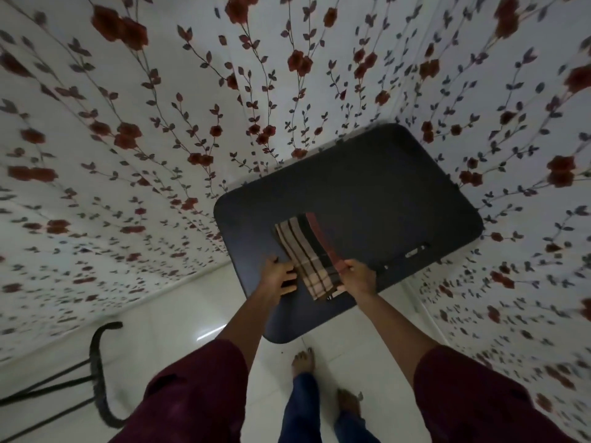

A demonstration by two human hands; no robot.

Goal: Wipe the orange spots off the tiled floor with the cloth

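Observation:
A folded cloth (307, 254), beige with dark and red stripes, lies on a dark table top (367, 203). My left hand (277, 276) rests on the cloth's near left edge, fingers spread and pressing on it. My right hand (358, 276) pinches the cloth's red-striped right edge between thumb and fingers. The white tiled floor (179, 327) shows below the table. I cannot make out orange spots on it from here; a few small dark specks sit near my left foot (303, 359).
Floral curtains (128, 123) with red flowers hang close behind and to the right of the table. A dark metal chair frame (96, 372) stands at the lower left. My bare feet and blue trousers are under the table's near edge.

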